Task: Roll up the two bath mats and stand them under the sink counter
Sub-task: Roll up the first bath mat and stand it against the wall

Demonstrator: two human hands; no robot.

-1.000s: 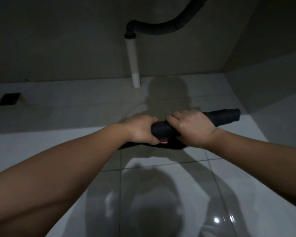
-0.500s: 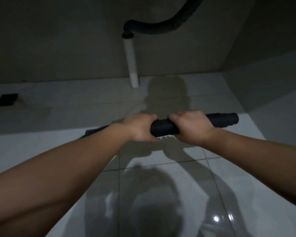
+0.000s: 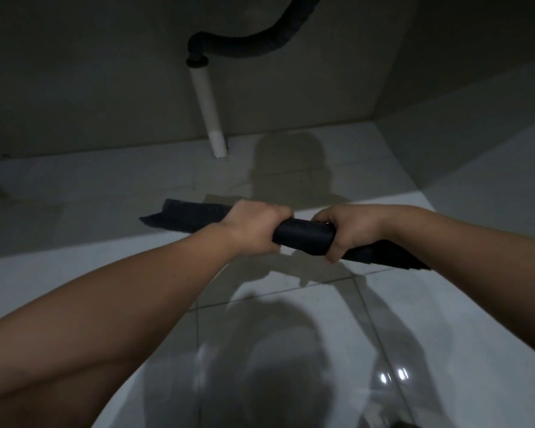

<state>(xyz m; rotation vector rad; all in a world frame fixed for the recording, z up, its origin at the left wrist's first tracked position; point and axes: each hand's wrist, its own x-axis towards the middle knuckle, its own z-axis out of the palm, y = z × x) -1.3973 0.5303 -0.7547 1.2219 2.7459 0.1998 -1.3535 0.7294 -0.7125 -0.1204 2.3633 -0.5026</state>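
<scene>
Glossy white floor tiles point(image 3: 291, 350) reflect light near the bottom, dimming into shadow toward a grey back wall point(image 3: 90, 72). A white drain pipe point(image 3: 209, 112) meets the floor, topped by a black corrugated hose point(image 3: 254, 47). Another grey wall point(image 3: 476, 57) closes the right side.

Bare floor tiles point(image 3: 337, 168) ahead; only the white drainpipe point(image 3: 209, 112) intrudes.

1. Home bathroom, dim, space under a sink.
2. Glossy white floor tiles point(image 3: 291, 350) w/ grout lines.
3. White drain pipe point(image 3: 209, 115) into floor, black flex hose point(image 3: 254, 46) on top.
4. Plain grey walls point(image 3: 74, 72) meet in a corner.
</scene>
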